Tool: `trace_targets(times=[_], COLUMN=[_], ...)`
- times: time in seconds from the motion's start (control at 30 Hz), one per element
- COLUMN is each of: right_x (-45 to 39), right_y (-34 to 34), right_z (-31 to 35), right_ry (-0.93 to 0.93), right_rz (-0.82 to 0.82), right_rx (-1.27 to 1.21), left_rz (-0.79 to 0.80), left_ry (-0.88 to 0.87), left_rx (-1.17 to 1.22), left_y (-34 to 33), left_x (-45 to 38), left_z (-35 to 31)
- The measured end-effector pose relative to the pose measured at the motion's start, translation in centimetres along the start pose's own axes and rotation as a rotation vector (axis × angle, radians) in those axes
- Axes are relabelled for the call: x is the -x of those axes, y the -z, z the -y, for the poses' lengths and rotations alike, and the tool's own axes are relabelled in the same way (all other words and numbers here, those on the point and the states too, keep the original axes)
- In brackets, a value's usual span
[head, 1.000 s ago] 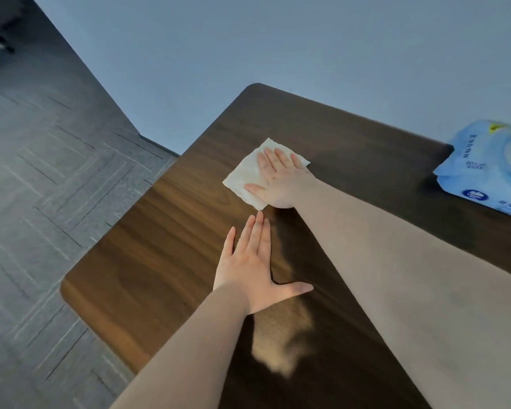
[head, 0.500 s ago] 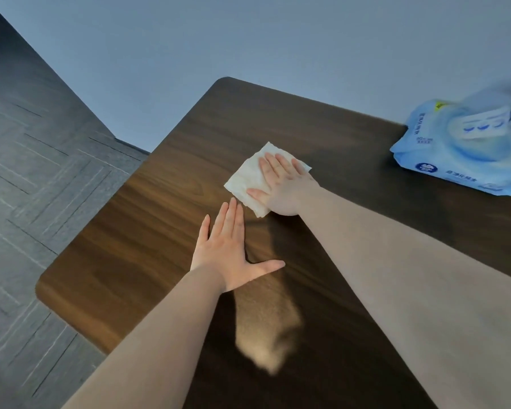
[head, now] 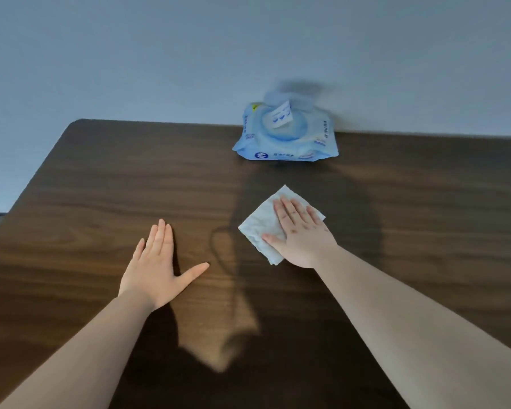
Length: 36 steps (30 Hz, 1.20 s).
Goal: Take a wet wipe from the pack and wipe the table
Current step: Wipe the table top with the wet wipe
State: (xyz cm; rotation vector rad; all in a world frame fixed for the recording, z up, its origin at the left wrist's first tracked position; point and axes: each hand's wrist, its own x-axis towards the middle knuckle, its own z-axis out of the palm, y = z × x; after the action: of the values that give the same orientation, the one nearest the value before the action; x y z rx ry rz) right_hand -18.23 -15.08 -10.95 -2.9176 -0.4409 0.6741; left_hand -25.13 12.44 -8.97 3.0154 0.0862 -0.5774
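Wiping underway: right hand (head: 300, 234) is pressing flat on wipe (head: 260, 225). Left hand (head: 157, 267) is resting open, empty, on counter (head: 101, 178). Next: sweeping toward pack (head: 286, 137) at 12 o'clock.

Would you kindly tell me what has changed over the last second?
The right hand has slid the wet wipe from near the table's left corner toward the middle, nearer the pack. The left hand stays flat on the table; the wipe stays pressed under the right palm.

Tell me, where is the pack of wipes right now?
The pack of wipes lies at the table's far edge by the wall, beyond the right hand.
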Motion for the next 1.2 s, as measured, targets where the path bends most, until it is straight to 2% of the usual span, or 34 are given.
trace_targets(times=[0.33,0.67,0.9,1.07,1.2], right_x=[11.6,20.5,24.6,24.5,24.1], right_y=[-1.3,-2.7,-2.9,-3.0,-3.1], right_z=[-17.8,-30.6,-35.9,-35.8,-33.9], right_ry=[-0.496,-0.835,-0.97,-0.969,-0.883], right_rz=[-0.074,-0.136,-0.135,-0.127,-0.077], right_rx=[-0.117,-0.221,-0.281,-0.263,-0.213], left_rz=[0.026,0.014,-0.001,0.016,0.048], left_ry=[-0.396,-0.597,-0.569,-0.562,-0.584], left_rx=[-0.055,-0.119,-0.179,-0.193,-0.136], left_y=[-0.6,-2.3,-2.4,-2.2,-2.2], left_x=[-2.2,-1.7,-1.8,-2.0,-2.1], left_z=[-18.5,-31.9,-32.9,-33.1,-32.9])
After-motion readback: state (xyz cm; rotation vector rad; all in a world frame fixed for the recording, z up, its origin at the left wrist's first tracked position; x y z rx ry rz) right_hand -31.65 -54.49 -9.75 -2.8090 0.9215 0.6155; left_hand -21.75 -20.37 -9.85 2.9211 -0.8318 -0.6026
